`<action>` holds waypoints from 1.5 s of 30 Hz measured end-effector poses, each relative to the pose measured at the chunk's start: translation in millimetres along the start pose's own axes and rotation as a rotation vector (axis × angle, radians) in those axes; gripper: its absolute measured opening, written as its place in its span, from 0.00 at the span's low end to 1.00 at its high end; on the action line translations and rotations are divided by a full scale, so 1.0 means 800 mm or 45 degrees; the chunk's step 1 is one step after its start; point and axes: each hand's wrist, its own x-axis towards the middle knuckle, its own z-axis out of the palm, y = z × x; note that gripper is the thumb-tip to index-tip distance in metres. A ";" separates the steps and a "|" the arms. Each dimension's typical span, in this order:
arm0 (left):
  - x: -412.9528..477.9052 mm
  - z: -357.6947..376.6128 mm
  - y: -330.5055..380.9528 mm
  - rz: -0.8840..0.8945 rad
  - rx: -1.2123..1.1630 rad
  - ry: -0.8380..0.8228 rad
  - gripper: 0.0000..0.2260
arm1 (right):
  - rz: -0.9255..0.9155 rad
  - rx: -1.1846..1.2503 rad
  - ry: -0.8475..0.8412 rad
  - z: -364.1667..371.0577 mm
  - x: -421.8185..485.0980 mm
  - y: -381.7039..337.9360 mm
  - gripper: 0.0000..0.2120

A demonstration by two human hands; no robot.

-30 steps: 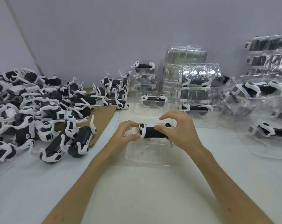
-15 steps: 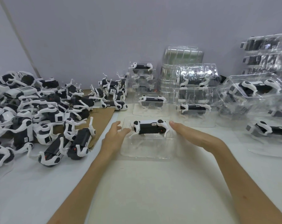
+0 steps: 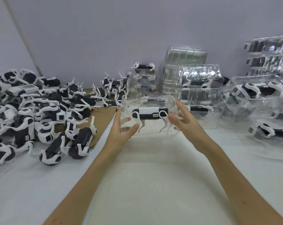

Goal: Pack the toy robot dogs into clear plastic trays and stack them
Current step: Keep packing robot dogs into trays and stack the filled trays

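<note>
Black-and-white toy robot dog (image 3: 149, 113) sits in a clear plastic tray (image 3: 155, 129), and I've got the tray held up off the white worktop (image 3: 145, 176), roughly over its middle. My left hand (image 3: 121, 129) grips the tray's left end, thumb in front, fingers behind. My right hand (image 3: 186, 120) holds the right end, thumb on the front, fingers loosely spread. Big pile of loose dogs (image 3: 40, 111) on brown cardboard (image 3: 103, 117) by the left edge, stacks of packed trays (image 3: 197, 88) along the back edge.
</note>
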 end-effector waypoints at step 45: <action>0.004 -0.009 -0.013 -0.219 -0.014 0.229 0.19 | -0.490 -0.876 0.052 0.033 -0.014 -0.008 0.31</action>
